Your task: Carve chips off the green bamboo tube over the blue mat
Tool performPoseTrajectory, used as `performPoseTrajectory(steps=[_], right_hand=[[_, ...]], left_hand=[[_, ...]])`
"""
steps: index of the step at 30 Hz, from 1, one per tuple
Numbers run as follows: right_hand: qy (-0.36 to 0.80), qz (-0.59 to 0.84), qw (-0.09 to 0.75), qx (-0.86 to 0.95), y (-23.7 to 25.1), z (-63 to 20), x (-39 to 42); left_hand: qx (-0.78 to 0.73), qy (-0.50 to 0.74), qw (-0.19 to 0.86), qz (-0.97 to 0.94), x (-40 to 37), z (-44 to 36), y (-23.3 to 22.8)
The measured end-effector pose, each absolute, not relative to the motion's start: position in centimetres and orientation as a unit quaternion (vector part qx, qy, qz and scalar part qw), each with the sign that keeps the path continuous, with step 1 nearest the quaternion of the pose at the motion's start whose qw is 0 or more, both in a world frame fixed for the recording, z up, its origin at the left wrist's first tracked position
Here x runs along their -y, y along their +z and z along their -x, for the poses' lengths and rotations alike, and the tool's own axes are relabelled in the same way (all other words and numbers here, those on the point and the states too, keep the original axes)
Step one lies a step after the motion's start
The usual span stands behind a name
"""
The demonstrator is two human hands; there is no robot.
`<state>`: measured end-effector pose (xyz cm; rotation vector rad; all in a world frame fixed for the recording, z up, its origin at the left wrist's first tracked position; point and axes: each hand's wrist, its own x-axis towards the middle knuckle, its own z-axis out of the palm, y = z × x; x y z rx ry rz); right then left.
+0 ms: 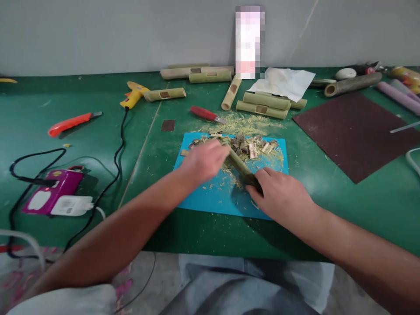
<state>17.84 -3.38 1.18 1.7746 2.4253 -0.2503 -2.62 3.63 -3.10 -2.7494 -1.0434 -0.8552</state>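
1. Here, a bamboo stick lies slanted over the blue mat, running from the far left down toward the near right, between the two hands.
2. The right hand sits at the stick's near, darker end, with fingers curled around it in a closed grip; the end itself disappears under the fingers.
3. The left hand is at the stick's far end, fingers bent over it. It is blurred, so I cannot tell whether it truly clasps the stick or only presses on it, nor whether it holds a small tool.
4. Just beyond the hands, on the mat's far edge, lies a heap of small cut chips, with pale shavings spread over the mat and the green table behind it.
5. A red-handled knife lies just past the shavings; cut bamboo tubes lie near it, more of them along the wall.
6. Well apart to the left are an orange cutter, a yellow glue gun with its black cable, and a purple power strip.
7. A dark brown sheet lies to the right, cut off by the frame's edge.
8. An object by the wall is pixelated and cannot be made out.
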Motion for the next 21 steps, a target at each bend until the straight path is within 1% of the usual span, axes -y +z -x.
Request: performPoseTrajectory(steps=[2,5,9,13,18,21], right_hand=[[-0.083,-0.591,0.062,-0.800,1.2,-17.8,3.4],[-0.090,-0.582,0.059,-0.806,1.3,-17.9,3.3],[-0.094,-0.591,0.061,-0.799,1.5,-17.8,3.3],[-0.092,-0.584,0.061,-0.804,1.3,-17.7,3.4],[-0.081,-0.588,0.056,-0.803,1.2,-17.8,3.6],[-0.083,-0.581,0.062,-0.807,1.2,-17.9,3.7]], left_hand=[[0.360,-0.282,0.044,0.888,-3.6,2.6,-3.0],[0.322,-0.235,0.001,0.917,-3.6,2.5,-3.1],[0.350,-0.271,0.038,0.896,-4.0,2.6,-3.2],[0.328,-0.236,0.018,0.915,-4.2,2.6,-2.9],[0.401,-0.257,0.031,0.879,-5.1,4.1,-2.7],[0.398,-0.263,0.024,0.879,-5.1,4.7,-2.8]])
